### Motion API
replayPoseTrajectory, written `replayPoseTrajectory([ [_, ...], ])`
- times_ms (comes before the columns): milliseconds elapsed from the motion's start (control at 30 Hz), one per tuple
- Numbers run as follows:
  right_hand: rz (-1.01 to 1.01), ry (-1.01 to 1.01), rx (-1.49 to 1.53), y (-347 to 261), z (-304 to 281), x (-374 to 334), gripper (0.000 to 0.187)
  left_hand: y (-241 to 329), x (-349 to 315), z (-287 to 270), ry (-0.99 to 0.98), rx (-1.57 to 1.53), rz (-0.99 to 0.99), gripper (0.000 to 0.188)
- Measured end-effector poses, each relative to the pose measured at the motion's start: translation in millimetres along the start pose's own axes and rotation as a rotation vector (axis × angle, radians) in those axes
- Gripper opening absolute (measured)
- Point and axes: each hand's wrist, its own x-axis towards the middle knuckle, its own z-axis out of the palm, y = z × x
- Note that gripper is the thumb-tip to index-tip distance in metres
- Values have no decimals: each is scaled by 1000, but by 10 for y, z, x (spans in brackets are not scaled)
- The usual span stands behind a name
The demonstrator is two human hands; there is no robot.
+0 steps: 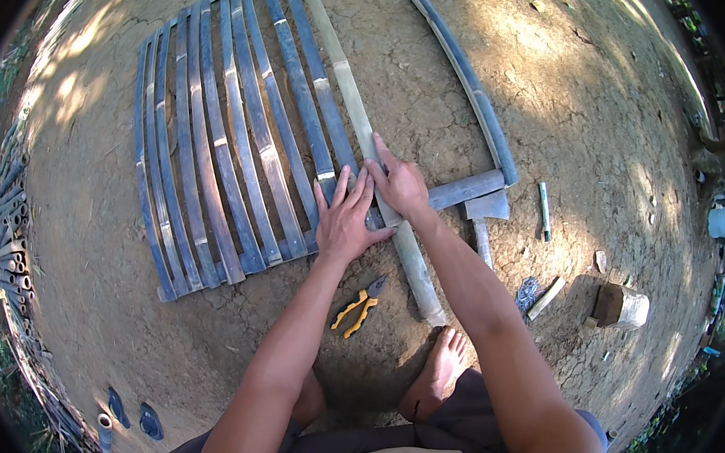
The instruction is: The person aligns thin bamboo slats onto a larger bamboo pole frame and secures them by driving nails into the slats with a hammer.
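A frame of grey bamboo slats [226, 122] lies on the ground, the slats side by side across bamboo crosspieces. Along its right side runs a paler bamboo slat [341, 67]. My left hand [345, 225] is open, its fingers spread over the near slat ends and its thumb by the pale slat's end. My right hand [400, 183] is closed around the pale slat near that end, index finger stretched along it. Under the slat ends, a bamboo crosspiece [467, 190] sticks out to the right. A round bamboo pole [416, 278] extends from below my hands toward my foot.
Yellow-handled pliers [360, 305] lie near my left forearm. To the right are a hatchet [487, 206], a marker [544, 212], a pile of nails [528, 292], a short stick [547, 298] and a wooden block [620, 306]. A long bamboo rail [468, 80] lies far right; sandals [135, 415] lie lower left.
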Motion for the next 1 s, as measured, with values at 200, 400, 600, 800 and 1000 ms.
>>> replayPoseTrajectory([
  [200, 3, -10, -2, -23, 29, 11, 63, -31, -18, -20, 20, -6, 0, 114],
  [400, -34, -5, 7, -37, -19, -18, 64, -48, -19, 8, 11, 33, 11, 113],
  [600, -147, -135, -283, -66, -572, -243, 68, 13, 1, 42, 25, 28, 9, 111],
  [800, -88, -269, -743, 198, -2702, -832, 51, 74, -29, 29, -17, 96, -22, 109],
  [1000, 91, -263, -780, 978, -3303, -2152, 40, 59, -30, 84, 12, 114, -9, 111],
])
